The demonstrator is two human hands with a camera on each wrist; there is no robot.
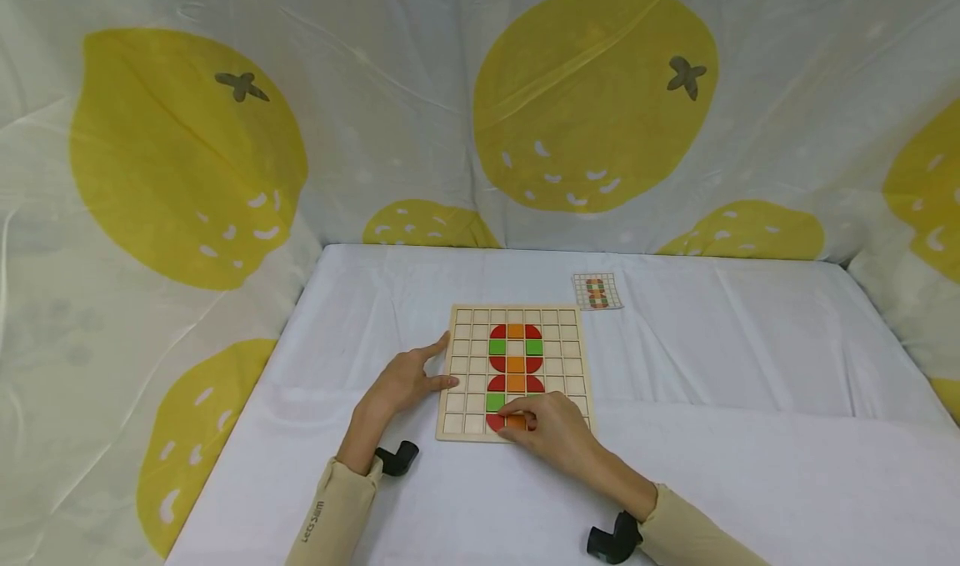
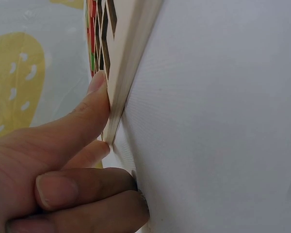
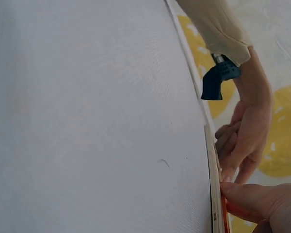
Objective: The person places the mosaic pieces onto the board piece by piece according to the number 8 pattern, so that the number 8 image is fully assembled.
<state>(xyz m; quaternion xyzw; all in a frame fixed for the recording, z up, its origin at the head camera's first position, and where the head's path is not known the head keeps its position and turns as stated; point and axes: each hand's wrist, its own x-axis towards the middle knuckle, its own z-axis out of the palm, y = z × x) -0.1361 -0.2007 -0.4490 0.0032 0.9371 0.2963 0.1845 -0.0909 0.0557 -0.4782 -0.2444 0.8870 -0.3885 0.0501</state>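
A wooden grid board (image 1: 562,341) lies on the white-covered table with red, orange and green pieces forming a figure-eight shape. My left hand (image 1: 401,383) is at the board's left edge, thumb and index finger spread apart. In the left wrist view the left thumb (image 2: 94,92) rests against the board's rim, the lower fingers bent beneath. Over the bottom row, my right hand (image 1: 558,437) pinches a red quarter-circle piece (image 1: 492,423) with thumb and index finger. An orange square (image 1: 517,423) sits beside it, and a green square (image 1: 495,402) above. The hand hides the figure's lower right.
Behind the board's far right corner lies a small pattern card (image 1: 597,291) with a matching coloured figure. A lemon-printed curtain (image 1: 390,116) surrounds the table. Black wrist devices (image 1: 397,458) hang below both wrists, and beige sleeves (image 1: 333,508) cover the forearms.
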